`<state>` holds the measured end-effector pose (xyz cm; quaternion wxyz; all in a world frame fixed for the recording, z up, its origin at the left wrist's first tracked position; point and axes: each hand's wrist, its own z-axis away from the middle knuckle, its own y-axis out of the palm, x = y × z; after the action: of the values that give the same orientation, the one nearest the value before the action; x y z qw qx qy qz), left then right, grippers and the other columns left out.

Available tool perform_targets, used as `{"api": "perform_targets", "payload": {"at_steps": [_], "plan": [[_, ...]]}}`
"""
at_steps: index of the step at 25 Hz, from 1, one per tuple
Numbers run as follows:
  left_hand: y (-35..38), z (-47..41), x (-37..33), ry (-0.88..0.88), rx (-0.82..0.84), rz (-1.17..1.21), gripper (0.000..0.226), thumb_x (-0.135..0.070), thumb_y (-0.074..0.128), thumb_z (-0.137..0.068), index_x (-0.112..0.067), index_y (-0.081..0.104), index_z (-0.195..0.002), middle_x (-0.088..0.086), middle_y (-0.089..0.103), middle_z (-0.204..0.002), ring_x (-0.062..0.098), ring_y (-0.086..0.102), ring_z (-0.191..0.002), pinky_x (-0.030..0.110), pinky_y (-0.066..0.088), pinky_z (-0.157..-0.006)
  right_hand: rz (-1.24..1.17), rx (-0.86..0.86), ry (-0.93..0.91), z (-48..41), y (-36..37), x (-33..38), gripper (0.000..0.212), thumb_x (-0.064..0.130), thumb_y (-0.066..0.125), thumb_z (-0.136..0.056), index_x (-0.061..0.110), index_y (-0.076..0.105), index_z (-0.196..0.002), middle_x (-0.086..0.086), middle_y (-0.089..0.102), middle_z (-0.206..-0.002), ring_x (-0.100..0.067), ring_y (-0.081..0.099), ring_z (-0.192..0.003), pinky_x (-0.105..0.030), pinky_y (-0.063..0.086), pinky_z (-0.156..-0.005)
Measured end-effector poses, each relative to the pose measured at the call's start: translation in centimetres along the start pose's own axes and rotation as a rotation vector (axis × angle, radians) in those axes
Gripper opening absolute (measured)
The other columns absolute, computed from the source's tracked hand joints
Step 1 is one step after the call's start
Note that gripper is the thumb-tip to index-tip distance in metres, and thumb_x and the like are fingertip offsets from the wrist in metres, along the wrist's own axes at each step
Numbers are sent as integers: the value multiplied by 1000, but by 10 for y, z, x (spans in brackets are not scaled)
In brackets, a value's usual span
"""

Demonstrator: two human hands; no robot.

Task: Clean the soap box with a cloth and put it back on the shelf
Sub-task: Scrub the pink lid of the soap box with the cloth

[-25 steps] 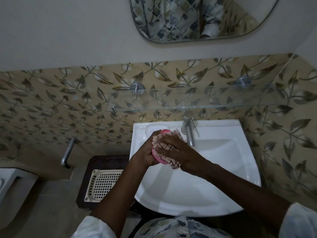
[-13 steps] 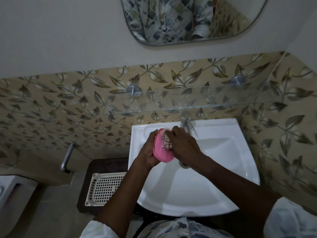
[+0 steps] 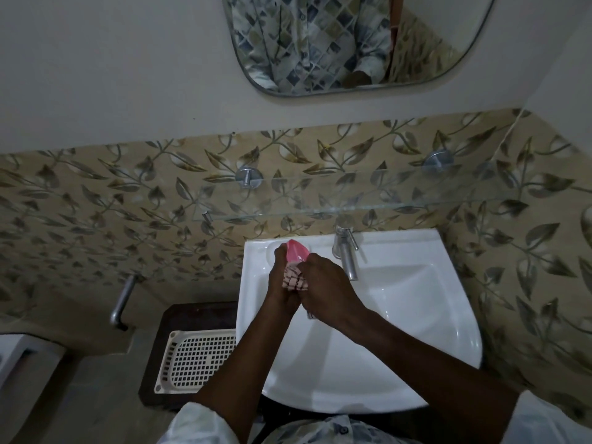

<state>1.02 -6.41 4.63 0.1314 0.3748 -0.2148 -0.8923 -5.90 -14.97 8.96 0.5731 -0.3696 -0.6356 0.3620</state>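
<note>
My left hand grips a pink soap box above the left rear corner of the white sink; only the box's upper end shows past my fingers. My right hand holds a checked pink-and-white cloth bunched against the lower part of the box. A glass shelf runs along the leaf-patterned wall just above the sink, with nothing on it.
A chrome tap stands right of my hands. A cream perforated tray lies on a dark stand left of the sink. A metal pipe juts from the wall at left. A mirror hangs above.
The cloth has slid from the box's upper face down to its lower end, baring the pink top. Both hands have shifted slightly toward the sink's back left corner.
</note>
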Motion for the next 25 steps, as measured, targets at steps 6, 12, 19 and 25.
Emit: {"api": "perform_targets", "payload": {"at_steps": [6,12,19,25], "plan": [[10,11,-12,-124,252,156,39,-37,49,-88,-5,62,-107,13,65,-102,25,59,-98,39,49,-91,17,-113,-162,-26,-10,-43,46,3,68,-82,6,62,-127,-18,62,-115,-33,56,-109,-38,49,-85],[-25,7,-15,-136,266,213,59,-53,46,-95,-6,57,-128,18,62,-115,31,60,-97,42,54,-86,-426,-350,337,-34,-26,-64,30,-4,60,-77,13,75,-97,-2,75,-92,-18,70,-92,-21,52,-75],[-8,5,-8,-65,247,105,45,-45,42,-100,-9,66,-112,15,66,-106,27,68,-93,42,53,-91,-446,-148,43,2,3,-9,34,14,54,-96,10,62,-128,-10,61,-135,-23,52,-129,-34,39,-110],[-26,1,-10,-75,299,113,107,-48,91,-54,0,48,-140,25,60,-118,36,57,-103,48,50,-90,-336,-21,-74,-11,-30,-48,43,-16,55,-77,7,73,-109,-12,74,-105,-31,68,-102,-34,53,-90]]}}
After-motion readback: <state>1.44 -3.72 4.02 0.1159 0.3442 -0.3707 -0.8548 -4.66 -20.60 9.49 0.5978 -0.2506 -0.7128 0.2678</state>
